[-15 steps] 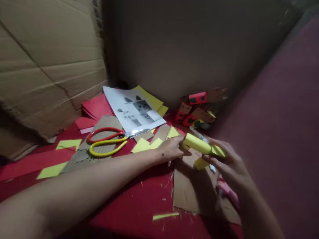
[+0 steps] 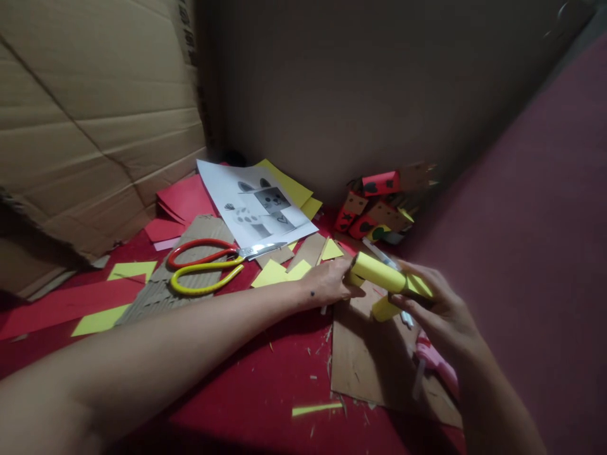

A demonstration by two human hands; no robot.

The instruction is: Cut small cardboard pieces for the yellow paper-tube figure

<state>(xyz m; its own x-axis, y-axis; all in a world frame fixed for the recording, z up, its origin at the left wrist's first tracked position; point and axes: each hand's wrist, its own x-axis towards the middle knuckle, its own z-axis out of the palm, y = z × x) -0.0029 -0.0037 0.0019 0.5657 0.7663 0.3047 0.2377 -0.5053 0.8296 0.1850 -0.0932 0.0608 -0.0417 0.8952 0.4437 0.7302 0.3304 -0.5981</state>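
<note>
My right hand is closed on a yellow paper-covered tube, with the thumb below it and the fingers behind. A second short yellow tube slants down just under it; whether the two are joined I cannot tell. At the tube's left end my left hand has its fingers bent and pressed against its underside, the fingertips partly hidden. Below lies a flat brown cardboard sheet. A pink glue gun rests by my right wrist, partly covered by it.
Scissors with red and yellow handles lie open on corrugated cardboard. Behind are a printed white sheet and red paper. Decorated red and brown box shapes stand at the back. Cardboard walls rise at left.
Both hands keep their hold on the yellow tube almost unmoved. The whole view has shifted slightly, and the picture is sharper now.
</note>
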